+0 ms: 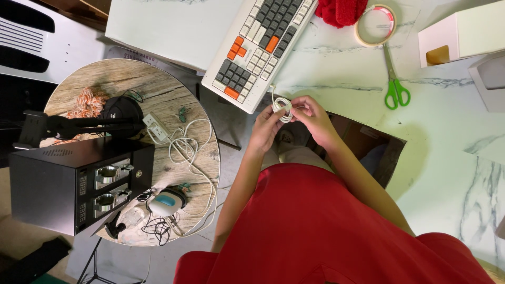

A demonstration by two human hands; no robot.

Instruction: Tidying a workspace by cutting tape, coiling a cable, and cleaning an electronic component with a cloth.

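We counted two hands, the left hand (pixel 265 128) and the right hand (pixel 311 114), and one coiled white cable (pixel 284 109). We saw one keyboard (pixel 261 44), one pair of green scissors (pixel 393 80), one tape roll (pixel 375 24), one red cloth (pixel 341 11) and one black box (pixel 73 184).

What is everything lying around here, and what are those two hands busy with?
Keyboard: one, white and grey with orange keys, on the marble-look desk.
Scissors: one pair, green handles, on the desk.
Tape roll: one, cream, above the scissors.
Red cloth: one, top edge.
Box: one, white, top right.
Round table: one, wood grain, left.
Black machine: one, on the round table.
Power strip: one, white, with loose cord.
Coiled cable: one, white, held between both hands.
Left hand: grip on the coil.
Right hand: grip on the coil.
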